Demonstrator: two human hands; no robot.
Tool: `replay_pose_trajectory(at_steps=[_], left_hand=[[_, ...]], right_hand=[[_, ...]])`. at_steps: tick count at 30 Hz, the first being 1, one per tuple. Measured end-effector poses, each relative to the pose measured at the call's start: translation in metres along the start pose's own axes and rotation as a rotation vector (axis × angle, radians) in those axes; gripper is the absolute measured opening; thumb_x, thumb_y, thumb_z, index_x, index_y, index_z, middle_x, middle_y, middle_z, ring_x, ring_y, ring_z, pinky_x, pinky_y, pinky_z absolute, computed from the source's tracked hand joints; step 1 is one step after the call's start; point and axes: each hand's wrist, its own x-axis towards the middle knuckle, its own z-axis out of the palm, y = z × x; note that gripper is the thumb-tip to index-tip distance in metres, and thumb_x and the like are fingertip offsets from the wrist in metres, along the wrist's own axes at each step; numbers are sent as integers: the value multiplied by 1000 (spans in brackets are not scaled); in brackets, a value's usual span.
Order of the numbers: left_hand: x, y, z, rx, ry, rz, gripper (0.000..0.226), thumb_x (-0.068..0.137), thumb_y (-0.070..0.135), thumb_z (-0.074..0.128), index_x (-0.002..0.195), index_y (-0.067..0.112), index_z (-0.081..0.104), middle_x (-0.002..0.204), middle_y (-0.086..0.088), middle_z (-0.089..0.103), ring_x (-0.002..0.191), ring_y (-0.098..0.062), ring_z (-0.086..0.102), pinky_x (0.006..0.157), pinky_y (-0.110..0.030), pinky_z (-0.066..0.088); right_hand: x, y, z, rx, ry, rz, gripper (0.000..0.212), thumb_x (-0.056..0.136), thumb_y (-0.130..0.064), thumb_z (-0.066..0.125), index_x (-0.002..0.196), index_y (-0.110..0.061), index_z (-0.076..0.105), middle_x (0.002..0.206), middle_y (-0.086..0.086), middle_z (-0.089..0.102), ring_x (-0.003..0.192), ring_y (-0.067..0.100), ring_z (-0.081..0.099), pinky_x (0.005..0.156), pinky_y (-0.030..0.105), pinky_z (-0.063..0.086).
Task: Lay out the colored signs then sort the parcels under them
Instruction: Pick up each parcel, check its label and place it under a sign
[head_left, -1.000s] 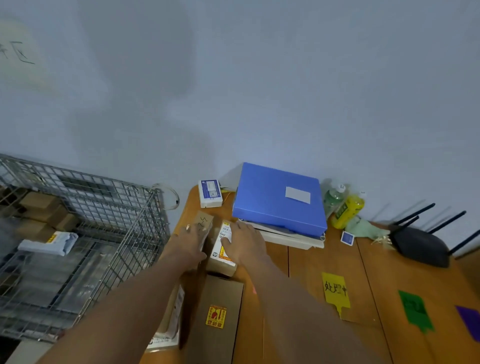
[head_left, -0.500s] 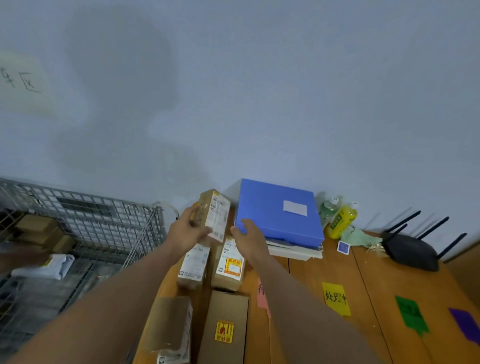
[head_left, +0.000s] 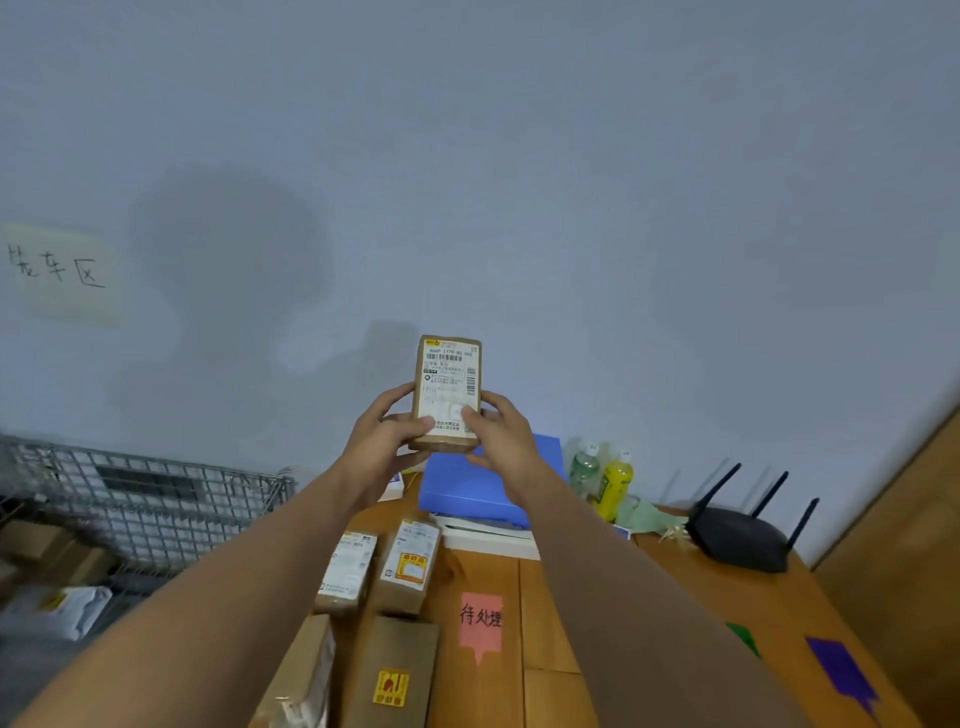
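Parcel (head_left: 448, 393) w/ barcode label gripped by left hand (head_left: 382, 447) & right hand (head_left: 501, 441); pink sign (head_left: 480, 621) reads 待处理.

Both forearms bare to the frame's edge (no sleeves, watch or rings showing), fingers (head_left: 402, 423) ungloved

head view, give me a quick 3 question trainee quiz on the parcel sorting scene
1. True or false: both hands hold the raised parcel.
2. Which sign lies right of the parcels on the table? A) pink sign B) white sign C) orange sign
3. Fill in: the router stands on the table, right of the yellow ____.

Key
1. True: left hand, right hand.
2. A.
3. bottle.
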Motion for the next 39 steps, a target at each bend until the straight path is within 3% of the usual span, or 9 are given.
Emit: replay_pose_trajectory(at_steps=[7,12,18,23,26,28,31,34,39], left_hand=[[-45,15,77,-29,7,63,55,90,-1,68,134,31,59,115,-7,77,104,-27,75,76,-33,63],[-65,16,107,-42,-3,44,56,89,-3,70,132,32,58,115,-8,77,106,-29,74,90,-45,62],[-79,14,119,-31,1,22,58,86,-7,68,131,29,59,113,-9,78,105,-29,75,92,-47,60],[-94,5,117,5,22,-16,57,84,-8,69,129,26,60,114,-9,77,107,-29,73,93,-47,60],[-100,-2,116,45,45,-51,50,83,-5,71,125,19,61,111,-6,77,105,-27,73,85,-40,62],[-107,-12,114,104,58,-83,37,84,1,72,116,17,65,104,-1,79,101,-22,74,76,-31,61],[-120,-37,108,160,67,-137,23,90,3,69,111,13,66,106,-3,77,95,-19,74,63,-22,60],[-132,-71,101,231,80,-186,34,93,0,66,126,7,62,118,-9,73,100,-25,73,70,-32,63],[-147,-129,91,294,102,-303,41,94,-3,64,133,7,58,119,-10,71,106,-30,71,87,-48,62]], right_hand=[[-48,-23,-72,53,-1,-28,47,97,-16,66,139,-26,49,122,1,70,102,20,72,77,35,60],[-71,-30,-106,32,10,-24,50,93,-16,70,138,-27,50,124,1,70,104,21,72,88,45,60],[-91,-31,-118,31,18,-16,45,93,-13,70,133,-26,54,121,1,72,103,21,73,93,51,58],[-106,-17,-117,30,23,4,40,93,-11,69,126,-30,57,117,-2,73,102,17,72,79,40,61],[-115,-4,-116,-9,32,24,45,93,-10,69,129,-33,55,110,-7,74,98,15,72,77,40,60],[-121,9,-115,-55,43,51,49,92,-9,69,132,-32,55,104,-11,74,97,15,72,86,48,60],[-129,38,-112,-108,41,107,52,92,-6,68,136,-27,53,110,-3,75,101,23,72,94,54,57],[-139,75,-108,-121,31,177,52,93,-5,67,139,-22,51,119,3,73,104,24,71,92,51,58],[-158,136,-103,-71,36,309,54,95,0,63,145,-15,47,126,8,67,107,27,70,75,39,64]])
